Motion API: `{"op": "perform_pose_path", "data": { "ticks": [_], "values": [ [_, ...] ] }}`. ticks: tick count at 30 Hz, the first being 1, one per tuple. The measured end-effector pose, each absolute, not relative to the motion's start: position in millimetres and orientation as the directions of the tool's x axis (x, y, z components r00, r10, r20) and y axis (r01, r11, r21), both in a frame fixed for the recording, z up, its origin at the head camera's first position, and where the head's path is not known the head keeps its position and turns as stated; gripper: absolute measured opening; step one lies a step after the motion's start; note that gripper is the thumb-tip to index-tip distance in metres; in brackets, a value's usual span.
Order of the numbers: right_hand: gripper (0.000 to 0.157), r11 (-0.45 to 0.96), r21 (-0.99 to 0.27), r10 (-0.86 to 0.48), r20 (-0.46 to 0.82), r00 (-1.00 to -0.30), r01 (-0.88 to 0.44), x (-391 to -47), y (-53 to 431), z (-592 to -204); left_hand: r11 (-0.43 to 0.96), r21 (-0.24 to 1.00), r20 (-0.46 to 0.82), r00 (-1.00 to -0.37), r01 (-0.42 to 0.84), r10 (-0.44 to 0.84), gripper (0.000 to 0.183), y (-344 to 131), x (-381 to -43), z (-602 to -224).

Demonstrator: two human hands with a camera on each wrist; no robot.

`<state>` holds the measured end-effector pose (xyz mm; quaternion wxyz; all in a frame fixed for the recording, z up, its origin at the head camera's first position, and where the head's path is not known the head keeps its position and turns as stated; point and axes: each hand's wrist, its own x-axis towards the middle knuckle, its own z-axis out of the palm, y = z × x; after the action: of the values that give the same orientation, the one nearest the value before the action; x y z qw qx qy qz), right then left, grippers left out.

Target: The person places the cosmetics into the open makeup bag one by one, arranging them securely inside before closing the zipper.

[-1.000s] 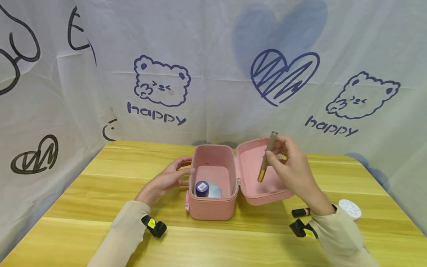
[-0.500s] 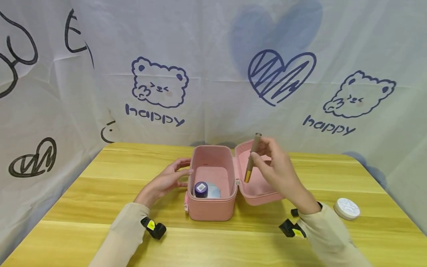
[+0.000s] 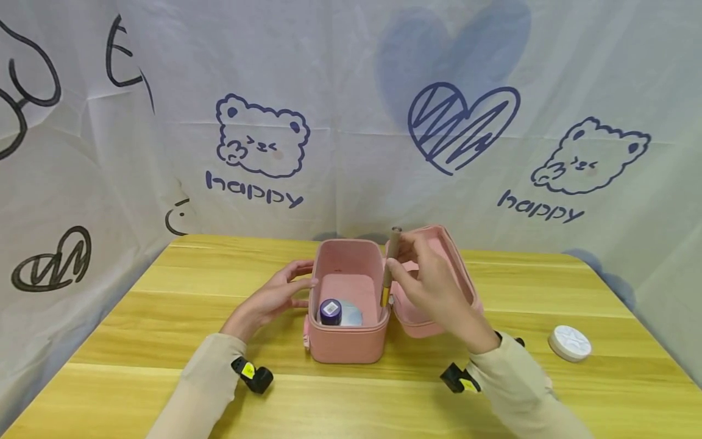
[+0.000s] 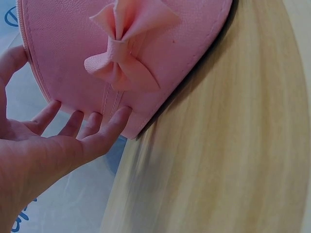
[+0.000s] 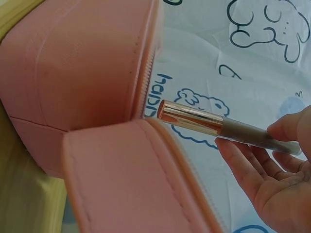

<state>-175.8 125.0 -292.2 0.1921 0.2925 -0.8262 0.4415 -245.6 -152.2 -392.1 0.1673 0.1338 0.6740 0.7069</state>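
Note:
An unzipped pink cosmetic case (image 3: 347,344) stands on the table, its lid (image 3: 419,329) folded out to the right. The left hand (image 3: 276,292) steadies the case's left side; in the left wrist view its fingertips touch the wall below a pink bow (image 4: 119,51). Between thumb and fingers, the right hand (image 3: 425,277) pinches a slim grey-brown cosmetic tube (image 5: 243,133) with a shiny gold end. That gold end points down at the case's right rim, near the hinge. Inside the case are a dark purple-capped jar (image 3: 331,311) and a pale blue round item (image 3: 351,314), partly hidden.
A round white box (image 3: 570,343) with a star-like relief lies on the table (image 3: 219,402) at the right. Beside the right sleeve shows the black end of a small object (image 3: 519,342), mostly hidden. A printed white cloth (image 3: 351,183) hangs behind the table.
The right hand has carried the tube leftward and slightly down, from over the lid to the case's right rim. The left hand stays at the case's left side.

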Motion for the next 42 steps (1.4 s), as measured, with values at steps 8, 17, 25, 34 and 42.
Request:
{"op": "perform_pose_path", "data": {
  "ticks": [8, 17, 25, 34, 42],
  "values": [
    [0.03, 0.428, -0.634, -0.328, 0.555, -0.764, -0.644, -177, 120, -300, -0.037, 0.998, -0.035, -0.911, -0.055, 0.412, 0.061, -151, -245, -392],
    [0.034, 0.433, -0.624, -0.362, 0.54, -0.76, -0.65, -177, 113, -309, -0.038, 0.998, -0.037, -0.91, -0.058, 0.414, 0.061, -152, -244, -392],
    [0.038, 0.449, -0.626, -0.373, 0.517, -0.77, -0.638, -176, 112, -317, -0.028, 0.998, -0.037, -0.91, -0.053, 0.414, 0.062, -152, -245, -392],
    [0.048, 0.473, -0.617, -0.373, 0.507, -0.777, -0.629, -176, 110, -322, -0.037, 0.998, -0.04, -0.909, -0.06, 0.414, 0.062, -153, -245, -392],
    [0.063, 0.503, -0.519, -0.43, 0.544, -0.721, -0.691, -179, 110, -326, -0.031, 0.998, -0.039, -0.91, -0.056, 0.413, 0.063, -153, -246, -393]
  ]
}}
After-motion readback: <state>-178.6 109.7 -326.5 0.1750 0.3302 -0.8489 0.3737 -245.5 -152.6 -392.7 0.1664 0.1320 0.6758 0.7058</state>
